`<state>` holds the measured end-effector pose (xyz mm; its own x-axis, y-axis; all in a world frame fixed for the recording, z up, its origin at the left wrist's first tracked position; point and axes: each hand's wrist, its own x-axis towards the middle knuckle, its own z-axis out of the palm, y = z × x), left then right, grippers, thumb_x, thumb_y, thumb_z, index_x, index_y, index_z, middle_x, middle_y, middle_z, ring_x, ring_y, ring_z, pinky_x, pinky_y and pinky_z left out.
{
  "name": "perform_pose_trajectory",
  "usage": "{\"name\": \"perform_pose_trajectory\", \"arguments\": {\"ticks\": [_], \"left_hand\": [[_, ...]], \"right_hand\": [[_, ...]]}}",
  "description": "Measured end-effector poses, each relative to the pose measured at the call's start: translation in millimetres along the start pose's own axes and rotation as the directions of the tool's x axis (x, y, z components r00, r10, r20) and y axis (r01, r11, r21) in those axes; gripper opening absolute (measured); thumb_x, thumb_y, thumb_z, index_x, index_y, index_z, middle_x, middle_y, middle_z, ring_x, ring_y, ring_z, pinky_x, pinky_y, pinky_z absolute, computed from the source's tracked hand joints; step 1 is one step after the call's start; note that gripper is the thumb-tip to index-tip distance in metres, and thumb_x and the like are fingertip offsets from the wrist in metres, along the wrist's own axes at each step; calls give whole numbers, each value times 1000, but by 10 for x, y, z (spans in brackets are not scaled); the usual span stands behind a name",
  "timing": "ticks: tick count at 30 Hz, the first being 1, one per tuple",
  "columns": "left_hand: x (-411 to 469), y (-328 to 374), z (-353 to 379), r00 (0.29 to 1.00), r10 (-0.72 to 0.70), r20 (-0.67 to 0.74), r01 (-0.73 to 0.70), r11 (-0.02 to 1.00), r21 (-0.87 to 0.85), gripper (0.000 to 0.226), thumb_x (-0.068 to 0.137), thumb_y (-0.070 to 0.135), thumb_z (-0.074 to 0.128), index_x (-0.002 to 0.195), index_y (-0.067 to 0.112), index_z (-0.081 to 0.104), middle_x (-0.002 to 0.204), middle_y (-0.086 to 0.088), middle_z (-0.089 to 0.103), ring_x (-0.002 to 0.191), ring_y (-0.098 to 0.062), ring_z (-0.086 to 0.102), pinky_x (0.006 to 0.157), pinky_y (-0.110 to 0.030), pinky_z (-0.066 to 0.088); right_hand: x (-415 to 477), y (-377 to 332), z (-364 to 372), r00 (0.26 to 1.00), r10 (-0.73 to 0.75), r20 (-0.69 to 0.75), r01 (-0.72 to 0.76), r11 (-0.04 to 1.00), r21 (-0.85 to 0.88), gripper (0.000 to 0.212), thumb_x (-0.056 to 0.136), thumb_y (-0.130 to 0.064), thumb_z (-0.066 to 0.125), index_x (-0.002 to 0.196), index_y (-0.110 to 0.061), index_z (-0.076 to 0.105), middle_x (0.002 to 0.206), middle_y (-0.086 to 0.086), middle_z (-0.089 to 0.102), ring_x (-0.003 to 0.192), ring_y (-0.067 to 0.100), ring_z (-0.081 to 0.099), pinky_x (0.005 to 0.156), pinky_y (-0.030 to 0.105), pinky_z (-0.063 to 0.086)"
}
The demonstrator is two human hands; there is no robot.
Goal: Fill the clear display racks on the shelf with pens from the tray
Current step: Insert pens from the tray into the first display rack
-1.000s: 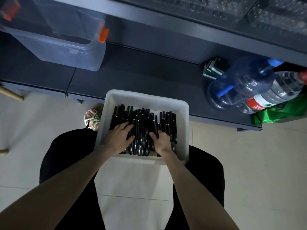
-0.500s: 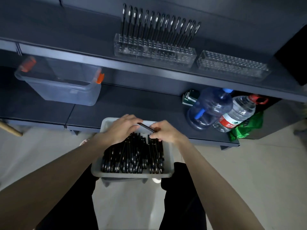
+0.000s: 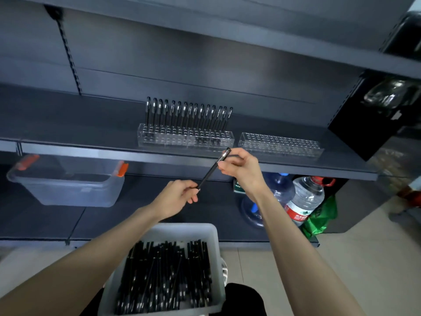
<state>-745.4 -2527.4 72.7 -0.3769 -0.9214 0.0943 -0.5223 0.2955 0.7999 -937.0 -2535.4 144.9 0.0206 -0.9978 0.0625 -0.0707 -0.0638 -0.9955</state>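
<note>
Three dark grey shelf levels span the view from 9 to 3 o'clock. The middle shelf (image 3: pixel 79 124) carries both clear racks, and the lower shelf (image 3: pixel 45 220) carries the stores.

Storage bin (image 3: pixel 68 190): clear with orange latches, on the lower shelf at 9 o'clock.

Tray (image 3: pixel 214 245): white, at 6 o'clock, with a dark-clothed leg (image 3: pixel 243 297) at its 4 o'clock. We note loose pens (image 3: pixel 164 274), black, piled mostly lengthwise and covering most of its floor.

Blue jug (image 3: pixel 278 188) and water bottle (image 3: pixel 307 199) with a red label: on the lower shelf at 4 o'clock, side by side. A green bag (image 3: pixel 321 218) lies just beside the bottle, at its 4 o'clock.

Left rack (image 3: pixel 185 139): on the middle shelf near centre. A row of pens (image 3: pixel 189 115) stands upright in its back holes. The right rack (image 3: pixel 280 144) sits just beside it at 3 o'clock, not touching; we see only its grid of holes.

Left grip (image 3: pixel 176 198): raised above the tray, thumb and fingers pinching the lower tip of one pen (image 3: pixel 210 173).

Right grip (image 3: pixel 242 171): at 2 o'clock from the left grip, fingers curled, pinching the same pen on its upper part.

The pen is black and slants from 7 to 1 o'clock between the two grips. Its top end is in front of the shelf edge, just below the right end of the left rack. It touches neither rack.
</note>
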Motion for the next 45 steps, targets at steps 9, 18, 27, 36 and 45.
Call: {"name": "perform_pose_trajectory", "arguments": {"ticks": [9,18,27,36,45], "left_hand": [[760,300,5,996,-12,86,18,997,-76,21,100,11,37,108,8,57,92,-3,63,84,-17,57,81,-25,44],[1292,181,-175,973,135,-186,2,803,596,48,98,33,40,144,20,32,144,0,32,135,-21,23,111,-42,14],[1458,-176,-151,923,316,-221,-48,662,748,38,90,28,57,125,13,58,119,-6,56,111,-32,52,98,-53,33],[1444,-208,-158,935,297,-194,-30,610,792,49,88,39,33,121,15,60,112,-2,58,98,-27,57,91,-50,40],[1430,-181,-161,937,290,-194,-23,607,794,48,88,38,34,121,16,61,111,-2,59,98,-27,57,90,-50,42]], "right_hand": [[513,-220,-230,959,-162,-233,167,986,3,42,79,9,67,98,-25,53,79,15,57,74,20,63,68,30,58],[1190,-346,-410,807,-403,-432,256,898,-358,34,79,-5,73,104,-17,54,74,-7,60,63,8,59,74,29,54],[1586,-207,-410,799,-504,-328,282,796,-536,31,84,-6,69,110,-5,52,87,1,59,72,15,59,68,21,48],[1717,-44,-379,873,-444,-203,241,753,-612,33,84,-2,68,114,-3,53,93,11,61,79,21,59,79,32,51],[1759,1,-344,912,-393,-120,215,705,-675,33,84,-1,66,113,-5,51,86,7,58,83,25,59,83,41,51]]}}
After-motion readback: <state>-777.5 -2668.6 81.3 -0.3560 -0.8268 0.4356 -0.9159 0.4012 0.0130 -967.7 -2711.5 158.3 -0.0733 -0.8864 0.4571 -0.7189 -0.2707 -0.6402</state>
